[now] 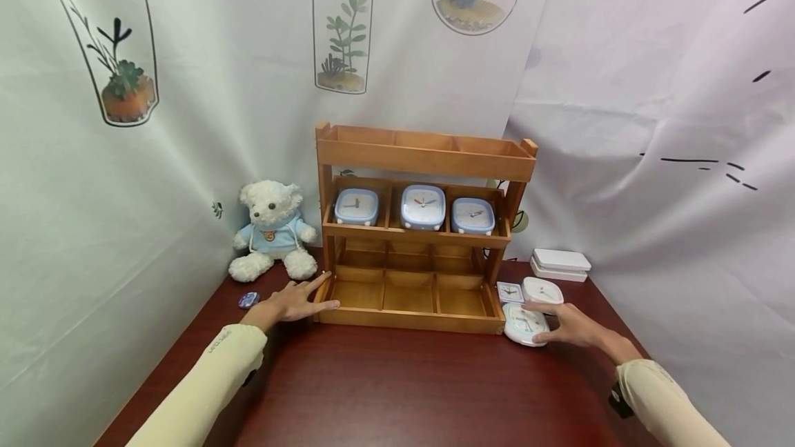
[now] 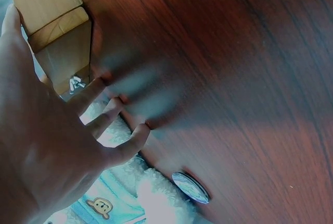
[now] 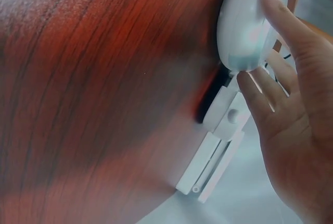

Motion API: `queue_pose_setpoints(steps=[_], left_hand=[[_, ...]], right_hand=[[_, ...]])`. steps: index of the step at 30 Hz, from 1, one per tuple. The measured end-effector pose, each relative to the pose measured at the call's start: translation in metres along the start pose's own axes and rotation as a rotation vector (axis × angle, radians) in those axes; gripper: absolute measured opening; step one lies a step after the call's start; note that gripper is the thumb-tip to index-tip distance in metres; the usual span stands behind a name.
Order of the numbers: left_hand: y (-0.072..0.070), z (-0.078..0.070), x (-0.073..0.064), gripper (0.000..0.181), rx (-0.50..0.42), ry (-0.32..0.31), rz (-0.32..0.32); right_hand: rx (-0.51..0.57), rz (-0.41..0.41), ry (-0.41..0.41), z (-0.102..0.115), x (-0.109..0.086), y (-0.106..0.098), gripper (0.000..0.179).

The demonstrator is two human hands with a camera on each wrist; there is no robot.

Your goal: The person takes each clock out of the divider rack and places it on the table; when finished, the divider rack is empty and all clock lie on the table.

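Observation:
A wooden three-tier rack (image 1: 410, 320) stands on the dark red table. Spread fingers of my left hand (image 1: 295, 301) rest at its lower left corner, the thumb pointing along the front; in the left wrist view several fingertips reach down to the tabletop. At the rack's right end, my right hand (image 1: 574, 326) grips a rounded white alarm clock (image 1: 520, 324), thumb on the near side and fingers across the far side. Just behind it lie a second white clock (image 1: 542, 289) and a small square clock (image 1: 509, 292).
Three blue alarm clocks, left (image 1: 357, 206), middle (image 1: 423, 207) and right (image 1: 473, 215), sit in the middle tier. A teddy bear (image 1: 272, 234) sits left of the rack, behind a small blue oval object (image 1: 249, 300). White boxes (image 1: 560, 262) are stacked at the back right.

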State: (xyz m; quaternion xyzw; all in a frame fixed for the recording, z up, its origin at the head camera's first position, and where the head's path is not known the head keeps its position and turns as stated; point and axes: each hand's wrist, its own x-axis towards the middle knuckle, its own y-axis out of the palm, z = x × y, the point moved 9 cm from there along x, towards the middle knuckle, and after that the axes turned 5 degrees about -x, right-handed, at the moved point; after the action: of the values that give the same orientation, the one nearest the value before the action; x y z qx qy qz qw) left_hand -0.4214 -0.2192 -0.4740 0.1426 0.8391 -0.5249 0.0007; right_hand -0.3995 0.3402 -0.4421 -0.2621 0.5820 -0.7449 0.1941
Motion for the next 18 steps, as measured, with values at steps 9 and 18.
queue_pose_setpoints(steps=[9,18], left_hand=[[0.0011,0.0004,0.0012,0.101,0.001,0.004,-0.004],[0.0014,0.0006,0.0014,0.1,0.003,0.006,-0.004]], right_hand=[[0.024,-0.023,-0.007,-0.0012,0.0013,-0.0018,0.067],[0.024,-0.05,-0.002,-0.0014,0.0023,-0.003,0.057]])
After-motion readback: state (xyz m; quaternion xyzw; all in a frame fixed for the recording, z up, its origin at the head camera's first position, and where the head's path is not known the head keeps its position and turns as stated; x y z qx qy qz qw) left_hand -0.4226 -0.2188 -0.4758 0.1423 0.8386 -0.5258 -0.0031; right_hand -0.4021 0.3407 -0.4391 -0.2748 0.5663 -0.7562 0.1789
